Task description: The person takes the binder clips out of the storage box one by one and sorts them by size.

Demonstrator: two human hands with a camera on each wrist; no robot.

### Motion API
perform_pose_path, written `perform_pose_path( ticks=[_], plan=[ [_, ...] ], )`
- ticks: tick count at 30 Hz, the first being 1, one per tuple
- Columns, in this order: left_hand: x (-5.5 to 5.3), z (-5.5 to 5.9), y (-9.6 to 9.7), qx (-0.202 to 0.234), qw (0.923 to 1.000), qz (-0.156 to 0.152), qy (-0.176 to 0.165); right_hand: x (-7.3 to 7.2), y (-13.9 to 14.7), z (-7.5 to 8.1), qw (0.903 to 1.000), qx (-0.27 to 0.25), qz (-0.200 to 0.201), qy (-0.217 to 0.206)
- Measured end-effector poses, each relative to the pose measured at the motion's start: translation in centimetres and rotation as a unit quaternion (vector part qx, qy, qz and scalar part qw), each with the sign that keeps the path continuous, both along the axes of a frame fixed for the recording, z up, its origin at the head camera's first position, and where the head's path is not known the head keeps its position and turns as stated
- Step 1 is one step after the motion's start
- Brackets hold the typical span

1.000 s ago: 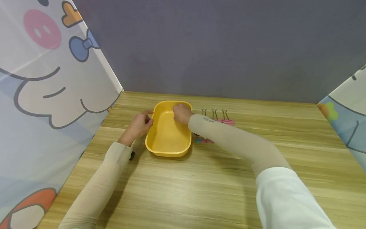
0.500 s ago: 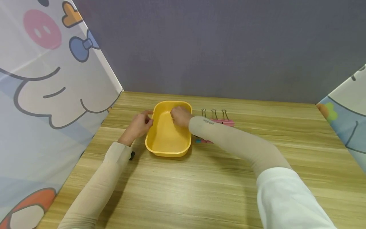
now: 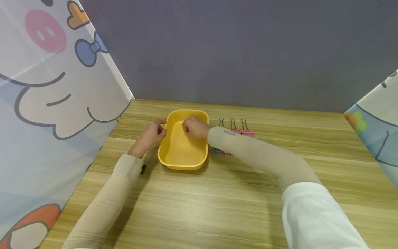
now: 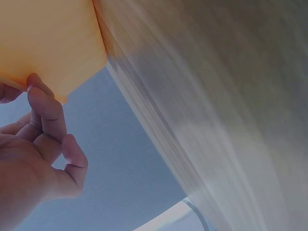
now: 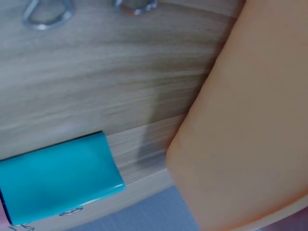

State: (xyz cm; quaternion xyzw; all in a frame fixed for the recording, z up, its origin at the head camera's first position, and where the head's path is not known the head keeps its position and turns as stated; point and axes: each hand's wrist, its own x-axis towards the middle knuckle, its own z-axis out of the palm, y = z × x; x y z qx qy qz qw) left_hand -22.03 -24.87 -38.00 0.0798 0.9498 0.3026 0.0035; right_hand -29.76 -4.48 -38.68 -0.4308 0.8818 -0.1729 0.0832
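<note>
A yellow plastic basin (image 3: 183, 157) stands on the wooden table. My left hand (image 3: 150, 136) pinches its left rim; the left wrist view shows the fingers (image 4: 46, 103) at the edge of the yellow wall. Reaching over the right rim, my right hand (image 3: 196, 128) is inside the basin with its knuckles up and fingers bent downward. Its fingertips are hidden, and I cannot tell whether they hold anything. Right of the basin lie pink binder clips (image 3: 247, 133) with silver wire handles, partly behind the right forearm. A teal binder clip (image 5: 60, 175) shows large in the right wrist view.
A narrow row of teal and pink clips (image 3: 222, 153) lies nearer to me, partly covered by the right sleeve (image 3: 258, 152). A small black object (image 3: 143, 168) shows beside the left wrist. A grey panel (image 3: 236, 52) rises behind the wooden table (image 3: 192, 207), with cartoon-printed sheets at both sides.
My right hand has shifted slightly left within the basin. The left hand and the basin have stayed in place.
</note>
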Motion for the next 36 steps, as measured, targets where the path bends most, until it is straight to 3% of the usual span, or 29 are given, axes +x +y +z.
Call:
perform_pose_path(
  ticks=[5,11,26,31,36],
  plan=[
    [0.0,0.1,0.1,-0.001,1.0,-0.001,0.001,0.2,0.0,0.3,0.9992,0.021,-0.036,-0.001],
    [0.0,0.2,0.3,-0.005,1.0,-0.003,0.002,0.4,-0.3,0.5,0.9978,0.049,-0.041,0.015],
    [-0.1,0.3,0.4,-0.009,0.9999,0.005,-0.009,0.2,-0.2,0.2,0.9994,0.03,-0.016,-0.006],
    [-0.2,0.2,0.3,-0.007,0.9999,0.006,-0.006,0.0,0.2,0.9,0.9999,0.0,-0.001,-0.011],
    [0.0,0.0,0.0,-0.005,0.9999,0.009,-0.007,-0.1,0.7,2.2,0.9997,-0.016,0.018,0.011]
  ],
)
